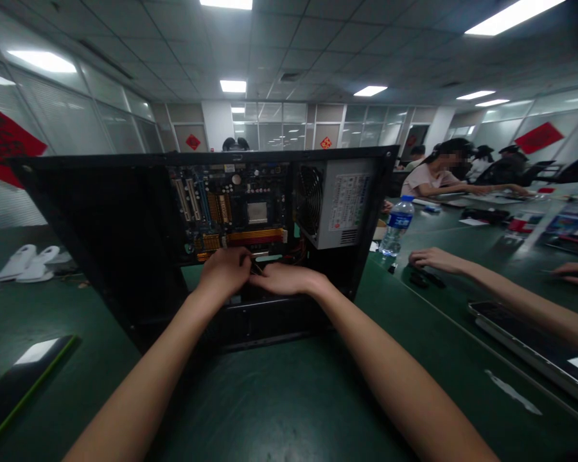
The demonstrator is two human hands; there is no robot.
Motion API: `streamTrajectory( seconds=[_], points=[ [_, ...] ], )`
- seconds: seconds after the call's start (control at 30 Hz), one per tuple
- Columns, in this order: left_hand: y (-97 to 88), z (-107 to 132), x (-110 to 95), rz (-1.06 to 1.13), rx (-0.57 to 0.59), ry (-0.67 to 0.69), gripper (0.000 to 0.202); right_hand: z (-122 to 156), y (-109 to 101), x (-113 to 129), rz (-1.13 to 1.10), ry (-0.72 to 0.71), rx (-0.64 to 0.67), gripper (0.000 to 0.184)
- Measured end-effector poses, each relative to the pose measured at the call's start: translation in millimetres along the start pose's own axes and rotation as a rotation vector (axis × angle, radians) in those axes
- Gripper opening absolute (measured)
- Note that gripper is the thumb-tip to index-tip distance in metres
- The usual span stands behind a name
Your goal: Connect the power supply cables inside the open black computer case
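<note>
Office with glass partitions (120,131)

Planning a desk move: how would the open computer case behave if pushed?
Probably stiff: the computer case looks rigid and straight-edged. Likely heavier toward the picture's right, where the power supply sits high inside. It stands upright, so a push near the top might tip it.

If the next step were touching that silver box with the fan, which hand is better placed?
Probably the right hand: it lies closer to the silver box, which sits in the right part of the open case. The left hand is farther left, near the motherboard's lower edge.
</note>
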State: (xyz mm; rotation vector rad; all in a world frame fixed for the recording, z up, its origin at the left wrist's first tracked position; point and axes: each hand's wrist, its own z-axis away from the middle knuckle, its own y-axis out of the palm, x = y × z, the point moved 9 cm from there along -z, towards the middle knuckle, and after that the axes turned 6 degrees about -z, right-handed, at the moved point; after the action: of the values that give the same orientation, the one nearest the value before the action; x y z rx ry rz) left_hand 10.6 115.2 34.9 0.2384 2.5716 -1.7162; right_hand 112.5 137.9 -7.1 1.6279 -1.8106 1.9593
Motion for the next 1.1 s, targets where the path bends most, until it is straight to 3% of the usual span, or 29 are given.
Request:
streamTrajectory(
  seconds=[0.13,0.33,0.53,0.83,0.97,1.1],
  points=[
    [-9.2,-1,4,0.028,-0.052,-0.048,0.048,1,-11,3,-0.139,0.125,-0.059,0.055],
    [-13.1,-2,-7,0.257,-0.098,0.085,0.045,-1,-26,-6,-0.383,0.195,-0.252,0.048],
    [-12.2,-5,-4,0.470,-0.067,0.052,0.038,-9,-43,-10,-0.530,0.060,-0.415,0.045],
    [-16.4,-2,-11,0.889,-0.089,0.121,0.055,-1,-49,-5,-0.738,0.042,-0.418,0.051],
    [-17.6,2,-18,0.930,-0.059,0.164,0.056,-1,-47,6,-0.697,-0.023,-0.358,0.052],
    [-25.0,3,-18,0.963,-0.104,0.201,0.053,0,-46,12,-0.697,-0.068,-0.338,0.047]
  ],
)
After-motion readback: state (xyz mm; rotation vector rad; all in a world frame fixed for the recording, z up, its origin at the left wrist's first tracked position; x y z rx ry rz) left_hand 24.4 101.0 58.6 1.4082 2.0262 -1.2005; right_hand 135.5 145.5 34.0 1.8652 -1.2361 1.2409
